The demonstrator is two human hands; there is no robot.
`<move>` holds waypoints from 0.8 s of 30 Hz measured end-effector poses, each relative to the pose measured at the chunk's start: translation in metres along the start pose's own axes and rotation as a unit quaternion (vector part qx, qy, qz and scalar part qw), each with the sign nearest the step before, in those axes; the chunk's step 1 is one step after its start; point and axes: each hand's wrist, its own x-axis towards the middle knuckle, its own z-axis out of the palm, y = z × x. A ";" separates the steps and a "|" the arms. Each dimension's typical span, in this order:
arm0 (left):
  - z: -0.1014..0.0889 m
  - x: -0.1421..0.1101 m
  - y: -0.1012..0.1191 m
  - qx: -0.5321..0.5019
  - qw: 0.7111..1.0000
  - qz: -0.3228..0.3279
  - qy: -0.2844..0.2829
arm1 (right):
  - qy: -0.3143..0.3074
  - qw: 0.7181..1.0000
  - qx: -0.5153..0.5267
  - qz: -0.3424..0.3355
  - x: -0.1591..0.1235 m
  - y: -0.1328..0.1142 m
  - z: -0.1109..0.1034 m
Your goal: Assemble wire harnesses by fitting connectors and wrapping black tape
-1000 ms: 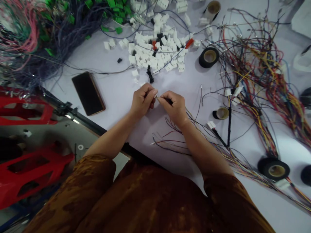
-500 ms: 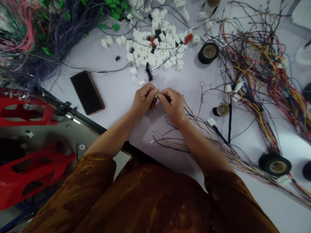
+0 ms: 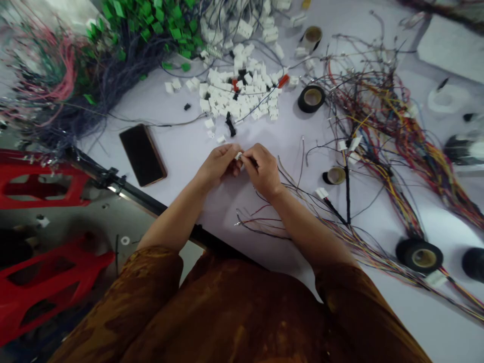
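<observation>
A small white connector housing (image 3: pixel 238 156) sits pinched between the thumb and fingers of my left hand (image 3: pixel 218 165). My right hand (image 3: pixel 263 170) is closed too, its thumb and forefinger pressed together right at the housing. What those right fingertips hold is too small and covered to make out. Thin loose wires (image 3: pixel 289 176) come out beside my right hand and run to the lower right. Below the hands lie bare wire ends with metal terminals (image 3: pixel 238 223). Just beyond my fingers is a black connector piece (image 3: pixel 230 124), near a heap of white connector housings (image 3: pixel 242 93).
A phone (image 3: pixel 142 155) lies left of my hands. Black tape rolls (image 3: pixel 311 98) and bundled coloured wires (image 3: pixel 401 196) spread over the right side. Wires with green connectors (image 3: pixel 151 20) pile up at the back left. Red plastic stools (image 3: pixel 41 181) stand beyond the table's left edge.
The view has shifted, so the table's things appear lower, with more of the far side showing. My hands stay together, and the white housing now shows more clearly between my fingers.
</observation>
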 end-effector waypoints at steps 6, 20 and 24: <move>-0.012 -0.019 0.009 0.003 0.993 0.104 0.050 | -0.099 0.983 -0.153 -0.016 0.001 -0.010 -0.003; -0.009 -0.054 -0.019 -0.258 0.958 0.055 0.111 | -0.094 0.938 -0.332 0.007 -0.073 -0.035 -0.064; -0.008 -0.058 -0.020 -0.239 0.961 0.100 0.098 | 0.135 0.946 -0.285 0.070 -0.096 -0.015 -0.129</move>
